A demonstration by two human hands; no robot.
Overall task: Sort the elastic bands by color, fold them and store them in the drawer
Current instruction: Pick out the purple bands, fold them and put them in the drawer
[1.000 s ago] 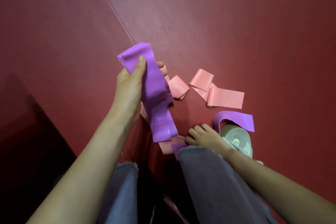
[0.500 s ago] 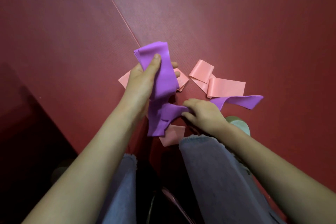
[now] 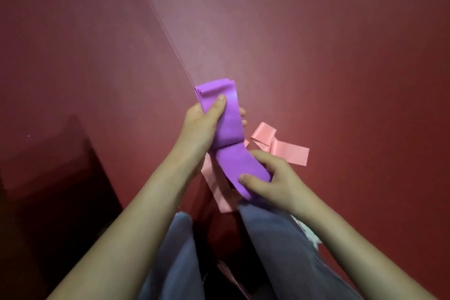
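Observation:
A bundle of purple elastic bands [image 3: 230,129] hangs in the air above the red floor mat, layered at its top edge. My left hand [image 3: 202,124] grips its upper part, thumb pressed on the front. My right hand [image 3: 272,180] holds the lower end, thumb on top and fingers curled round it. Pink elastic bands lie on the mat: a looped one with a flat strip [image 3: 280,146] to the right of my hands, another pink strip [image 3: 219,192] under the purple bundle, partly hidden by it. No drawer is in view.
The red mat [image 3: 341,56] covers the floor, with a seam line [image 3: 170,41] running diagonally away. A dark shadowed area [image 3: 48,190] lies at the lower left. My knees in grey jeans [image 3: 267,238] are below the hands.
My right hand picked a loose purple band off the floor and brought it to the bundle; it now holds the bundle's lower end. The left hand moved right and slightly down.

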